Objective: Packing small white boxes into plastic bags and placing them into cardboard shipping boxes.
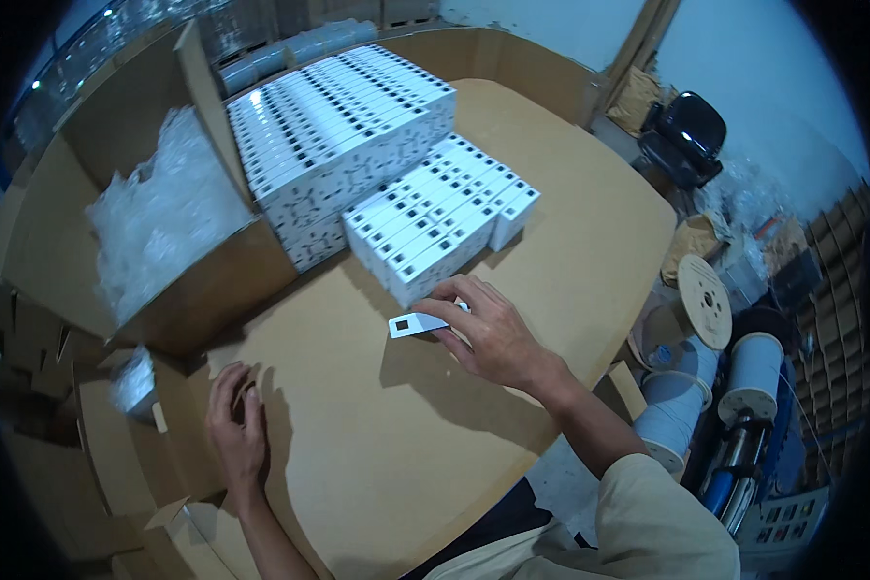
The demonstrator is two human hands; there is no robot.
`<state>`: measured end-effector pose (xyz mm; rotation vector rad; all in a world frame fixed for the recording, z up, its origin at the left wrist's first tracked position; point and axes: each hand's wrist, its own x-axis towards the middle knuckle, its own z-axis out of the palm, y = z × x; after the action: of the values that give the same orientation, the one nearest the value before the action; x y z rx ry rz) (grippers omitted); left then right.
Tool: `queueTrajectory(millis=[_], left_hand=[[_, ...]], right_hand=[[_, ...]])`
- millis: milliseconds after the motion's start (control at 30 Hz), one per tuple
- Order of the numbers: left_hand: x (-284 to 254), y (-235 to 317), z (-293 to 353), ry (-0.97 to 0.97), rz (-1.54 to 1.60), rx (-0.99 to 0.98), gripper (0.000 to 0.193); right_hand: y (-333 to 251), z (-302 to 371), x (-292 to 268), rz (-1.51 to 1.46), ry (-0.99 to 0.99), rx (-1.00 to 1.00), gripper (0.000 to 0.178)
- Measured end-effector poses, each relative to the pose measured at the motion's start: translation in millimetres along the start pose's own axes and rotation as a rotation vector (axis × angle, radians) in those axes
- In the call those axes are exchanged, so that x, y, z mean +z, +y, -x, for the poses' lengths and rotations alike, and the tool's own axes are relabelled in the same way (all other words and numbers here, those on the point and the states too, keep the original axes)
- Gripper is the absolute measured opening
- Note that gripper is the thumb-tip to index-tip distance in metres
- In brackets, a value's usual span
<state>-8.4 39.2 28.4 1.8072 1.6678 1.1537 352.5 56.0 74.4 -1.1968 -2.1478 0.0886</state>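
My right hand pinches a small white box with a dark square on its face, held over the table near the front of the stacks. Just beyond it stands a low block of matching white boxes, packed in rows with a short step at its right end. Behind that rises a taller, wider stack of the same boxes. My left hand holds nothing; its fingers are curled loosely, thumb apart, at the table's left edge.
The brown tabletop carries the stacks. At left stands a large open carton filled with clear plastic bags; below it are smaller open cartons. Right of the table are spools and a black chair.
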Motion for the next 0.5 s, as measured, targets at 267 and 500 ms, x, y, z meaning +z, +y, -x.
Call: queueTrajectory(millis=[267,500], left_hand=[[-13.1,14.4,3.3,-0.002,0.191,-0.103,0.023],[-23.7,-1.7,1.8,-0.065,0.478,-0.358,0.030]], right_hand=[[-54.6,-43.6,59.1,-0.141,-0.078,-0.123,0.043],[-100.9,-72.7,105.3,-0.210,-0.151,-0.194,0.044]])
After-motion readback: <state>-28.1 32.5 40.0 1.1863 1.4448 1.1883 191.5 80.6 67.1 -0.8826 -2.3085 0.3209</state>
